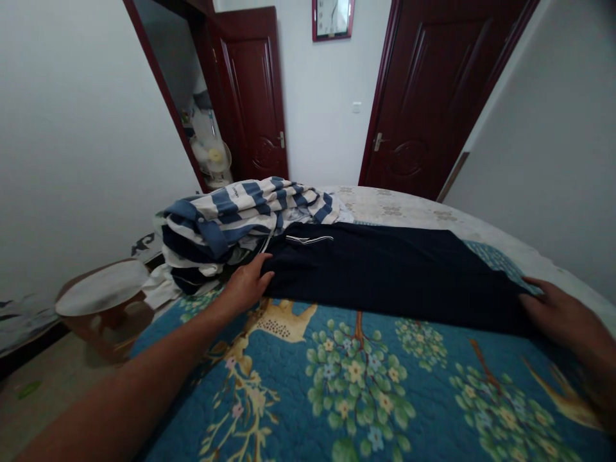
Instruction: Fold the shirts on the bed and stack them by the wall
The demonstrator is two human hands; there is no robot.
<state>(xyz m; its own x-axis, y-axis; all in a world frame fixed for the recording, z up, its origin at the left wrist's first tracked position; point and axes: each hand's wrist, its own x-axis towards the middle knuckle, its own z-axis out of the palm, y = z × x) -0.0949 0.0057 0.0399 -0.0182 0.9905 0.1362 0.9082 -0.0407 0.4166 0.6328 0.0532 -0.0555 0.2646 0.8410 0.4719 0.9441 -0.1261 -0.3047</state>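
Note:
A dark navy garment with thin white trim lies stretched out as a long folded strip across the blue floral bedspread; its exact kind is unclear. Thumb and fingers of my left hand are closed on its left end. At the opposite end, my right hand grips the near corner, its fingertips partly hidden and a little blurred. Just beyond my left hand, a heap of blue-and-white striped clothing touches the garment's left end.
The bed's far side shows a pale patterned sheet. Left of the bed stands a brown stool with a whitish top. Against the back wall are an ajar dark red door and a second, closed door. A fan shows through the doorway.

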